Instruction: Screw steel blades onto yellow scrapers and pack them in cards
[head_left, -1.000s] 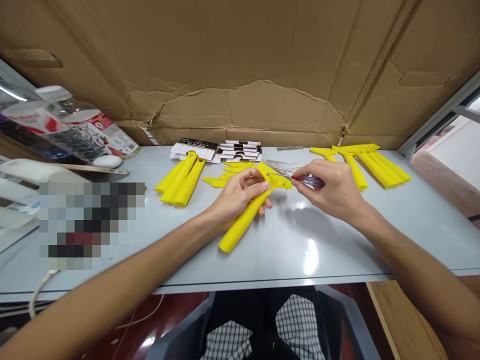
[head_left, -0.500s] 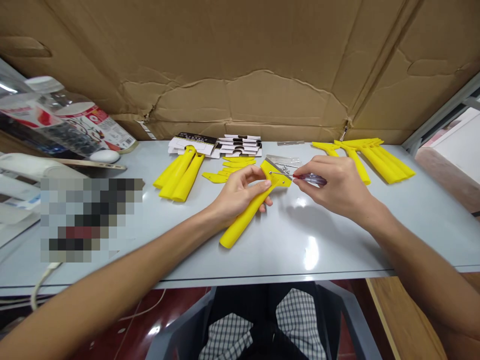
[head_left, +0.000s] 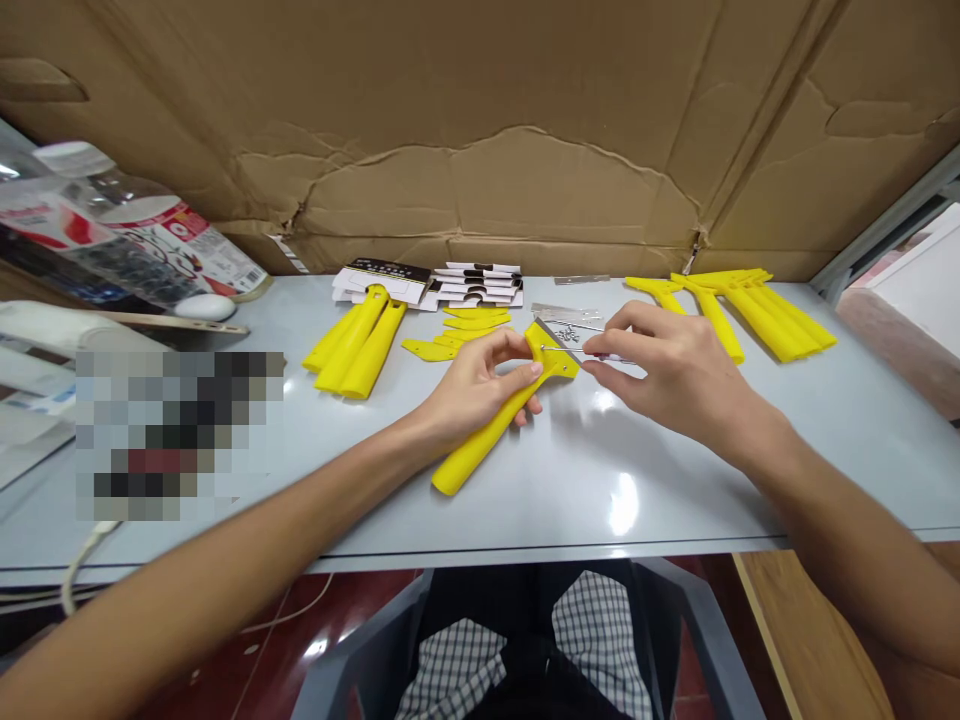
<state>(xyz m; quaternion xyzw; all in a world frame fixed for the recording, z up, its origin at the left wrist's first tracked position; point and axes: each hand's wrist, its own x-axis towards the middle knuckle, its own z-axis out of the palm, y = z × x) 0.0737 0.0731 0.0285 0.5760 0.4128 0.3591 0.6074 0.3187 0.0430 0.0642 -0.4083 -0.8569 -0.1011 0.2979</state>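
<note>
My left hand point(head_left: 491, 385) is closed around the upper part of a yellow scraper point(head_left: 480, 447), whose handle slants down toward me. A metal blade edges its head, and two screws show on the head's face. In my right hand point(head_left: 664, 370) a screwdriver point(head_left: 568, 350) is pinched between thumb and fingers. Its thin shaft reaches left to the upper screw on the scraper head. Most of the screwdriver's handle is hidden by my fingers. Just behind the scraper head lies a small pile of screws point(head_left: 571, 334).
Yellow handles point(head_left: 361, 350) lie at the left, below printed cards point(head_left: 480, 284). Flat yellow pieces point(head_left: 476, 319) sit between. More yellow scraper bodies point(head_left: 780, 318) are at the right. Thin blades point(head_left: 581, 279) lie at the back. Bottles point(head_left: 176, 235) stand left. A cardboard sheet point(head_left: 480, 120) walls the back.
The scraper and both hands keep nearly the same place. My right fingers have shifted on the screwdriver, and its handle shows less now. The view has moved slightly.
</note>
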